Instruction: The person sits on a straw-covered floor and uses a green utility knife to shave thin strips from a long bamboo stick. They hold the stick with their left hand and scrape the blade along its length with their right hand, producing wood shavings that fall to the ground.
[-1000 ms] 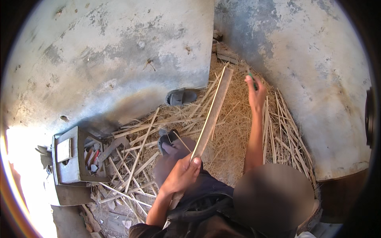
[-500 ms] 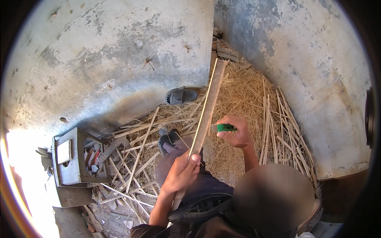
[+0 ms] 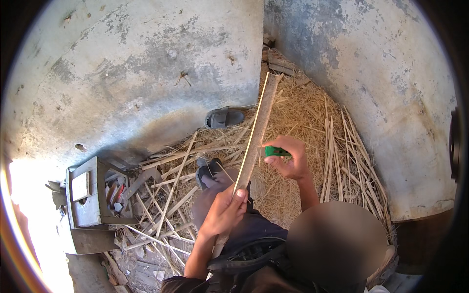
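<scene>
My left hand [image 3: 224, 210] is closed around the lower part of a long flat wooden slat [image 3: 258, 127], which slants up and slightly right from my lap. Pale and bright along its left edge, the slat is rough and brown on its face. To the right of it, my right hand [image 3: 293, 158] grips a small green-handled tool [image 3: 276, 152] between thumb and fingers. The tool's working end is hard to make out. The fingertips come close to the slat's right edge; whether they touch it, I cannot tell.
Shavings [image 3: 298, 112] cover the floor. Thin strips [image 3: 364, 166] lie in a bundle along the right wall; more are scattered at left beside an overturned wooden stool [image 3: 90, 195]. A grey slipper [image 3: 224, 117] lies by the wall [image 3: 146, 63]. A round blurred patch covers the lower right.
My right hand has shifted slightly up and left with the green-handled tool, nearer the slat. My left hand and the slat have hardly moved.
</scene>
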Demonstrator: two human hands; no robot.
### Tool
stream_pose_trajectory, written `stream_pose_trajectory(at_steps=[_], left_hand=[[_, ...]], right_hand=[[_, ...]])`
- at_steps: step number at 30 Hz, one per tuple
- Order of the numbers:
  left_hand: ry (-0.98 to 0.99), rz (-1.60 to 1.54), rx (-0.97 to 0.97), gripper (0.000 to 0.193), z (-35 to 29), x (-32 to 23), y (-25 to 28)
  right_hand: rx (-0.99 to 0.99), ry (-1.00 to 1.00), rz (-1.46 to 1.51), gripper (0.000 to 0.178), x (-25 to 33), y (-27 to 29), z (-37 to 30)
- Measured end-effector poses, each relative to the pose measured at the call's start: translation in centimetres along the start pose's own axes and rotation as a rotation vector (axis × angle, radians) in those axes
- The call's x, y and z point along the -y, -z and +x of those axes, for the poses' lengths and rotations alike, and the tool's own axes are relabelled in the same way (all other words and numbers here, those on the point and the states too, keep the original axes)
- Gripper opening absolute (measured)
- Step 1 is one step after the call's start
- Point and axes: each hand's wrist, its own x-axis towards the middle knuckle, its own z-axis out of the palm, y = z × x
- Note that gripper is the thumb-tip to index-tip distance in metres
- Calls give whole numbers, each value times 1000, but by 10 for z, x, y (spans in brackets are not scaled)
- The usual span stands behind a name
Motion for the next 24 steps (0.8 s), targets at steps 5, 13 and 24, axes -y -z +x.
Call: stream_pose_trajectory(at_steps=[5, 13, 24], left_hand=[[-21, 14, -4, 40, 1, 2, 1], [-53, 90, -47, 40, 2, 5, 2], [-46, 135, -92, 41, 3, 3, -1]], right_hand=[[-73, 56, -147, 33, -2, 3, 8], [-216, 118, -330, 37, -1, -5, 12], [-225, 173, -399, 37, -19, -8, 20]])
